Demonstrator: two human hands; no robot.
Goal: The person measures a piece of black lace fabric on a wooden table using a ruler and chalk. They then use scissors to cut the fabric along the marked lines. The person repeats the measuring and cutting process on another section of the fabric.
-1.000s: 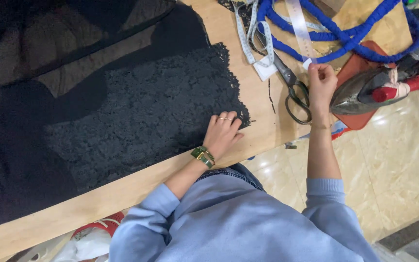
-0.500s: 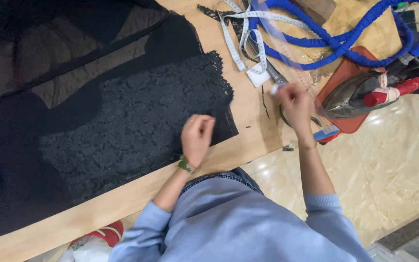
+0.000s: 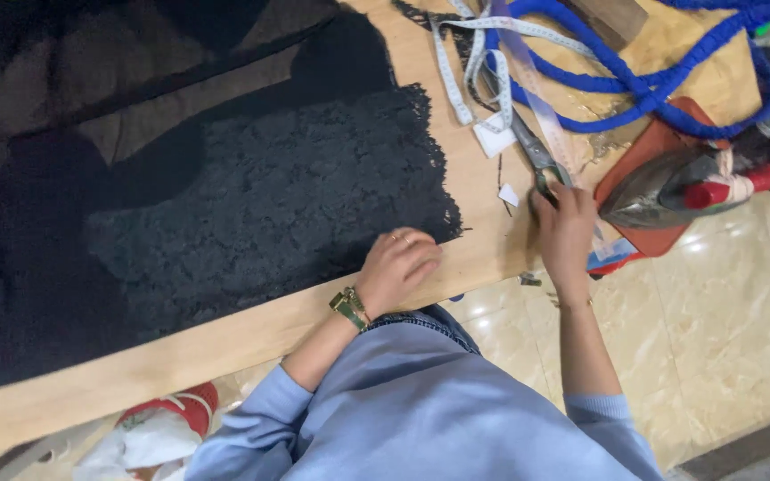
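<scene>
A piece of black lace fabric [image 3: 269, 205] lies spread over sheer black cloth [image 3: 64, 107] on a wooden table [image 3: 483, 254]. My left hand [image 3: 400, 265], with a green wristwatch, rests with curled fingers on the lace's near right edge and seems to pinch it. My right hand [image 3: 565, 233] is at the table's right side, closed over the handles of metal scissors [image 3: 524, 142]. The blades point away from me, toward a white measuring tape [image 3: 456, 80].
A blue ribbed cord [image 3: 634, 89] loops across the far right of the table. An iron [image 3: 670, 187] with a red handle sits on a red-brown mat [image 3: 648, 142] just right of my right hand. A clear ruler [image 3: 528, 71] lies by the scissors. A red and white bag [image 3: 162, 428] is under the table.
My left hand went from lying flat on the lace to curled at its edge. My right hand came down from the far side onto the scissors' handles.
</scene>
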